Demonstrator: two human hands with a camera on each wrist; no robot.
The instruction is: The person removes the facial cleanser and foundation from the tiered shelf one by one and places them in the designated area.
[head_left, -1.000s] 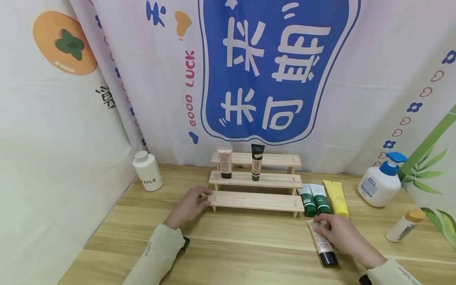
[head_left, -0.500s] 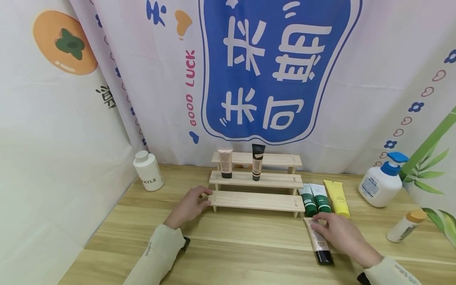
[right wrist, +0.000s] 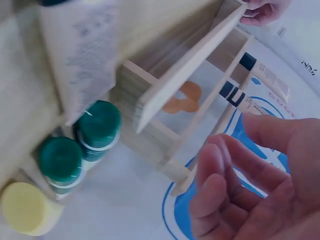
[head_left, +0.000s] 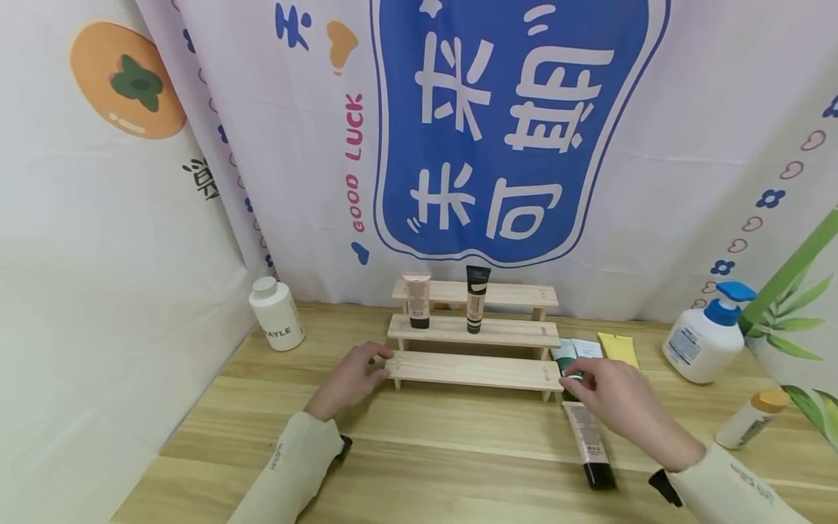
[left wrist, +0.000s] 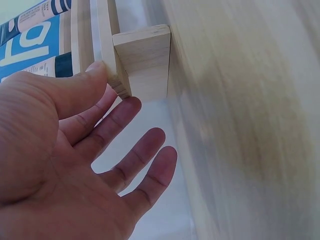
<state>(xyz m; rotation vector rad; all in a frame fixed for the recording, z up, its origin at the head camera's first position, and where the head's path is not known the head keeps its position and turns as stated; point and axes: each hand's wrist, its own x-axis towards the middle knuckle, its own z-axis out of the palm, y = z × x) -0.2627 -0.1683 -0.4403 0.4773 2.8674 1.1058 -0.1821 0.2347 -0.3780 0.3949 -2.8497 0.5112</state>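
A three-step wooden display stand (head_left: 471, 370) stands against the cloth backdrop. My left hand (head_left: 353, 377) pinches the left end of its lowest step, thumb on top and forefinger beneath, as the left wrist view shows; the other fingers spread loosely. My right hand (head_left: 618, 397) hovers by the step's right end, its fingers loosely bent with nothing between thumb and fingertips (right wrist: 212, 152). Below it a pale pink tube (head_left: 589, 440) with a black cap lies on the table. Another pink tube (head_left: 417, 300) and a black tube (head_left: 477, 298) stand upright on the middle step.
Two green-capped tubes (right wrist: 61, 159) and a yellow tube (head_left: 618, 349) lie right of the stand, partly behind my right hand in the head view. Further right are a blue-topped pump bottle (head_left: 700, 346) and an orange-capped bottle (head_left: 751, 421). A white bottle (head_left: 278, 314) stands back left.
My right hand slid the pink tube slightly left, then let go of it and rose toward the stand's right end. My left hand stays at the lowest step.
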